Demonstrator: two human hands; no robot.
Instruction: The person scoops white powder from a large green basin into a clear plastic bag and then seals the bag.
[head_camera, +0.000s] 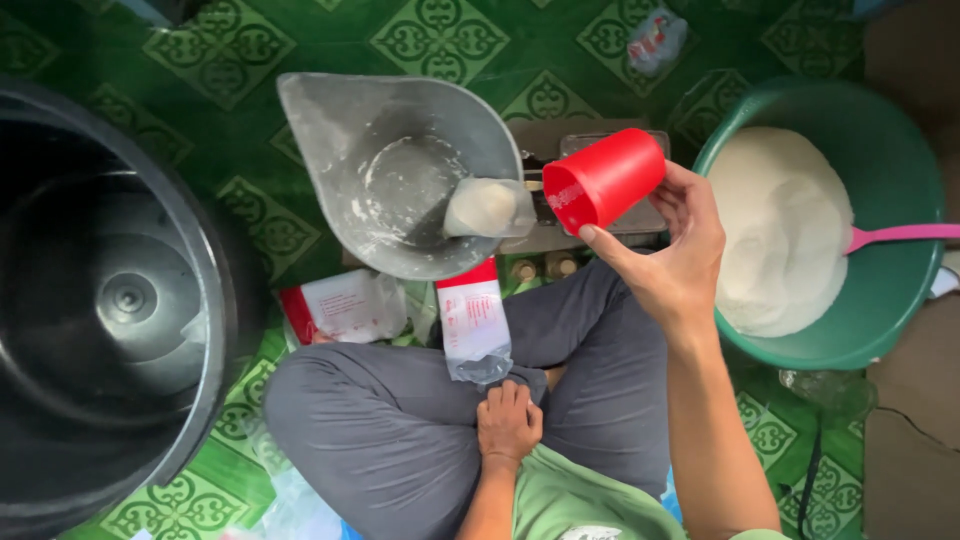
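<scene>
Overhead, smooth red plastic cup (603, 180) in right hand (680, 250)

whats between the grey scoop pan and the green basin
In the head view, the red cup held tilted in the right hand lies between the grey scoop pan and the green basin.

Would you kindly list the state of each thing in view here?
red cup: tipped on its side, held by right hand
metal scale pan: holds a small filled bag
green basin: holding white powder
black bin: open
left hand: resting on lap
</scene>
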